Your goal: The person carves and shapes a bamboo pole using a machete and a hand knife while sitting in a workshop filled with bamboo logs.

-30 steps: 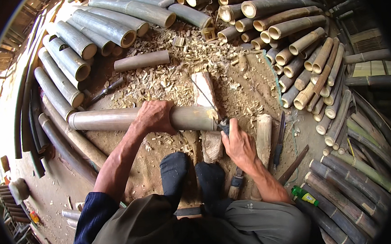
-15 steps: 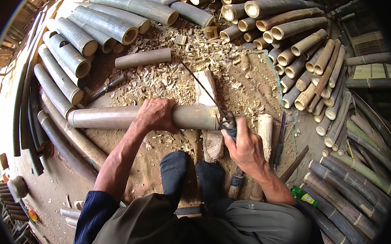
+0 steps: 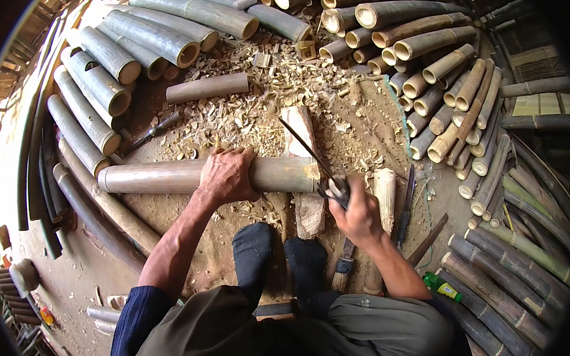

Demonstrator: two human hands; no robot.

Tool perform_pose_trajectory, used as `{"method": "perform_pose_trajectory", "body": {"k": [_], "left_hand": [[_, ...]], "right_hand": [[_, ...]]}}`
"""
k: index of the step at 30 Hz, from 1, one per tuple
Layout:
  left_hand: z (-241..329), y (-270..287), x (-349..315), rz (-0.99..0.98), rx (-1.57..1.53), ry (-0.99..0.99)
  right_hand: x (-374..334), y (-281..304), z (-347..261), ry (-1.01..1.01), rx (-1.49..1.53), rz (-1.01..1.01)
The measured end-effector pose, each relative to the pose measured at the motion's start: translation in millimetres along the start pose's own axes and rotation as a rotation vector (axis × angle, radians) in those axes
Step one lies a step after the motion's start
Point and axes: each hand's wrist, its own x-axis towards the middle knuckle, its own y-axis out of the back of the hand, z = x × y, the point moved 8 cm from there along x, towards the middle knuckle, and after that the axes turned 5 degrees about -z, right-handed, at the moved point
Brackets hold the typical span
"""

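A bamboo section point(image 3: 148, 180) lies crosswise in front of my feet, its right end over a pale wooden block point(image 3: 310, 217). My left hand point(image 3: 228, 175) is closed over its top, right of the middle. In my right hand point(image 3: 360, 214), at the right end, is the dark handle of a long, thin-bladed hand tool point(image 3: 305, 139). Its narrow dark blade slants up and leftward past the bamboo's end, seen nearly edge-on. Whether it is a saw or a knife, I cannot tell. The handle is partly hidden by my fingers.
Wood chips point(image 3: 235, 116) litter the ground beyond, with a short bamboo piece point(image 3: 208, 87). Stacked bamboo point(image 3: 414, 46) curves round the back and right; thicker sections point(image 3: 85, 108) lie left. A long knife point(image 3: 406, 206) and a pale stick point(image 3: 385, 195) lie right of my right hand.
The thin blade looks shorter, its tip drawn back toward me and to the right. My right hand has shifted slightly; my left hand keeps its place on the bamboo.
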Motion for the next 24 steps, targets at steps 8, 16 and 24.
{"method": "perform_pose_trajectory", "body": {"k": [8,16,24], "left_hand": [[-3.7,-3.3,-6.9,0.067,-0.006,-0.052],[-9.7,-19.8,2.5,-0.068,0.018,-0.021],[-22.0,2.2,-7.4,-0.025,0.035,-0.094]], "right_hand": [[3.4,15.0,-23.8,0.013,0.042,0.03],[2.1,-22.8,30.5,-0.21,-0.113,-0.183],[-9.4,16.3,12.5,-0.088,-0.084,0.021]]}}
